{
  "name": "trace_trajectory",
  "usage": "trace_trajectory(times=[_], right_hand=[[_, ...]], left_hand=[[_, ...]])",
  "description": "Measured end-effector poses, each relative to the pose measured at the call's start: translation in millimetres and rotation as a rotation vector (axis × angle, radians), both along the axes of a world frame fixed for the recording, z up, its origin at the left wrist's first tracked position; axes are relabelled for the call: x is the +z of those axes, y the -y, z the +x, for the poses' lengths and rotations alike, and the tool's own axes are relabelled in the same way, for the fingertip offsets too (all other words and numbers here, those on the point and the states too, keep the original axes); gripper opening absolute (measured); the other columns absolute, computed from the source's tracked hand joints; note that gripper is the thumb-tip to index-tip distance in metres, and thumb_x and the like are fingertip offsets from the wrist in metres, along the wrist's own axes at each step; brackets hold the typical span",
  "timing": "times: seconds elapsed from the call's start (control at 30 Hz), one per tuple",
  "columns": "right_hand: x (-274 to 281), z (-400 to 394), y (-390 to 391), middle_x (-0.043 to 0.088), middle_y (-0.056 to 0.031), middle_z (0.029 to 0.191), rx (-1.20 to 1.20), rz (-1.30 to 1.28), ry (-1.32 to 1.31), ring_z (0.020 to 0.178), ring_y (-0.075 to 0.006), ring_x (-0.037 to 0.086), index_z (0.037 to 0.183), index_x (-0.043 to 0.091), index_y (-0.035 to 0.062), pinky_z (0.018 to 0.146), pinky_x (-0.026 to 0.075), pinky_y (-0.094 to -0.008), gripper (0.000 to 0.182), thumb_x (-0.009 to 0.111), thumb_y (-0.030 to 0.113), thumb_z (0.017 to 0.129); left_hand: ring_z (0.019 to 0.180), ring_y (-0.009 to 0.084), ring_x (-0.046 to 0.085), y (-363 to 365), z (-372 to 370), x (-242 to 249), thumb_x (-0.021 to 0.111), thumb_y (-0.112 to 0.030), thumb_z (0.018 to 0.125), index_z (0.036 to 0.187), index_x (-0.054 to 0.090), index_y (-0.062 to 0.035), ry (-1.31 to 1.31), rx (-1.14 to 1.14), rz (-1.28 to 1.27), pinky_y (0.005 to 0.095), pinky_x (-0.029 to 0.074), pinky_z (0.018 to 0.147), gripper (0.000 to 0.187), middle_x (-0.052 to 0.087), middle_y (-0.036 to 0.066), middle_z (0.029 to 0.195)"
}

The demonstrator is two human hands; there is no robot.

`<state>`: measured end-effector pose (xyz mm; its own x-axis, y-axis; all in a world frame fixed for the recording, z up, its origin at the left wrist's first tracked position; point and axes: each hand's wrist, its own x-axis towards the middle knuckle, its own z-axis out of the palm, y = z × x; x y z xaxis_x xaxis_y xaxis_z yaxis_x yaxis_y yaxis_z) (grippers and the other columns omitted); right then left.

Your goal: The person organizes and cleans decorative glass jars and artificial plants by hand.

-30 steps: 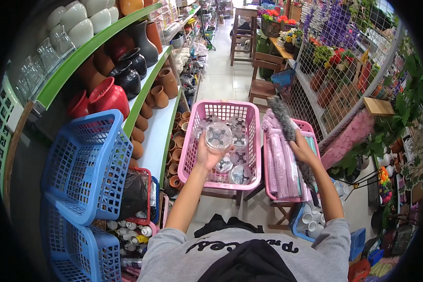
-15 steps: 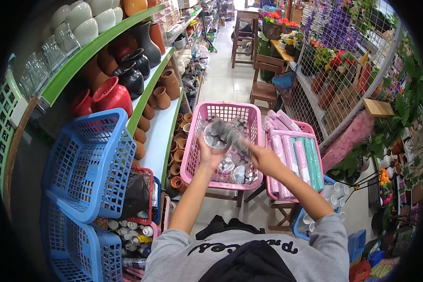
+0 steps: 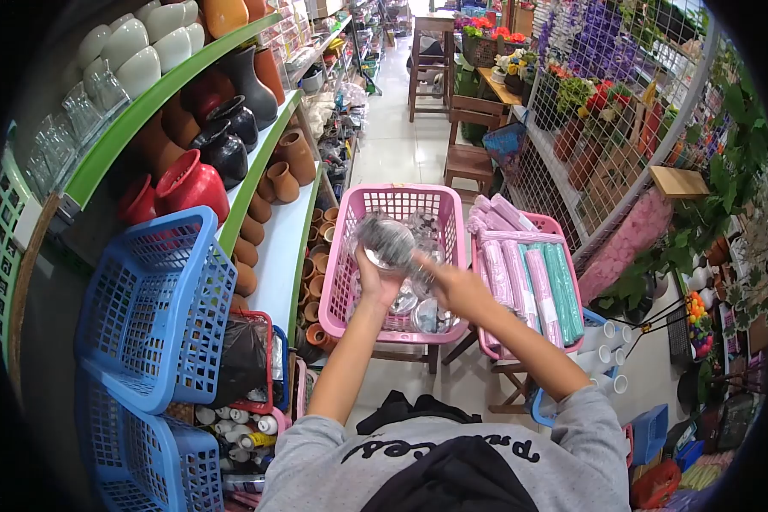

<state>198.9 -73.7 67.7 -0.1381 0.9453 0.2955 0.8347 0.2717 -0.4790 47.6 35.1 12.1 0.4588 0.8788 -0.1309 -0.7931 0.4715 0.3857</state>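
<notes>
Over the pink basket (image 3: 341, 311), my left hand (image 3: 379, 282) holds a round, shiny clear dish (image 3: 390, 254) from below, tilted toward me. My right hand (image 3: 452, 286) is closed around a fuzzy grey duster (image 3: 382, 235), which lies across the dish and is smeared by motion. The duster hides much of the dish, so its exact kind is hard to make out. Below both hands, several similar round clear pieces (image 3: 427, 315) lie in the basket.
A second pink basket (image 3: 574, 337) with pink and green wrapped rolls (image 3: 557, 282) stands to the right. Stacked blue baskets (image 3: 158, 397) and a shelf of clay pots (image 3: 283, 182) line the left. A wooden chair (image 3: 471, 160) and wire mesh rack (image 3: 606, 128) stand ahead.
The duster has swept across the dish's face and is more blurred. My right hand has moved slightly left and down, and the view has shifted a little.
</notes>
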Motion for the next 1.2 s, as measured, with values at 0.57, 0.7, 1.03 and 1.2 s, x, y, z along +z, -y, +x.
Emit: trace_trajectory(times=[0.57, 0.7, 1.03, 1.2], right_hand=[[-3, -1, 5, 0.061, -0.0184, 0.08, 0.081, 0.025, 0.023, 0.07, -0.0376, 0.061, 0.14, 0.031, 0.0287, 0.062, 0.049, -0.0465, 0.064, 0.053, 0.011, 0.082], [15, 7, 0, 0.062, -0.0215, 0.084, -0.05, -0.018, -0.11, 0.073, -0.0389, 0.06, 0.14, 0.031, 0.0282, 0.065, 0.048, -0.0471, 0.065, 0.053, 0.009, 0.082], [19, 4, 2, 0.062, -0.0217, 0.08, 0.109, -0.108, -0.025, 0.073, -0.0394, 0.061, 0.14, 0.031, 0.0278, 0.067, 0.048, -0.0479, 0.064, 0.051, 0.013, 0.081], [22, 7, -2, 0.06, -0.0257, 0.073, -0.116, -0.171, -0.241, 0.069, -0.0415, 0.06, 0.139, 0.034, 0.0226, 0.066, 0.046, -0.0485, 0.06, 0.051, 0.012, 0.083]], left_hand=[[0.107, 0.0241, 0.056, 9, -2, 10, 0.032, -0.059, 0.09, 0.126, 0.048, -0.015, -0.058, -0.067, 0.162, 0.0469, 0.045, 0.092, 0.059, 0.056, 0.007, 0.119], [0.108, 0.019, 0.053, 17, -7, 15, 0.048, -0.042, 0.09, 0.127, 0.044, -0.012, -0.26, -0.076, 0.219, 0.0388, 0.048, 0.084, 0.048, 0.055, 0.006, 0.12], [0.084, 0.0156, 0.06, -7, -21, 28, 0.066, 0.001, 0.072, 0.099, 0.061, 0.0, -1.079, 0.25, 0.956, 0.0302, 0.048, 0.077, 0.027, 0.065, 0.006, 0.091], [0.085, 0.0152, 0.062, -4, -15, 20, 0.074, -0.005, 0.068, 0.097, 0.059, 0.0012, -1.132, 0.432, 0.923, 0.03, 0.047, 0.076, 0.033, 0.066, 0.007, 0.091]])
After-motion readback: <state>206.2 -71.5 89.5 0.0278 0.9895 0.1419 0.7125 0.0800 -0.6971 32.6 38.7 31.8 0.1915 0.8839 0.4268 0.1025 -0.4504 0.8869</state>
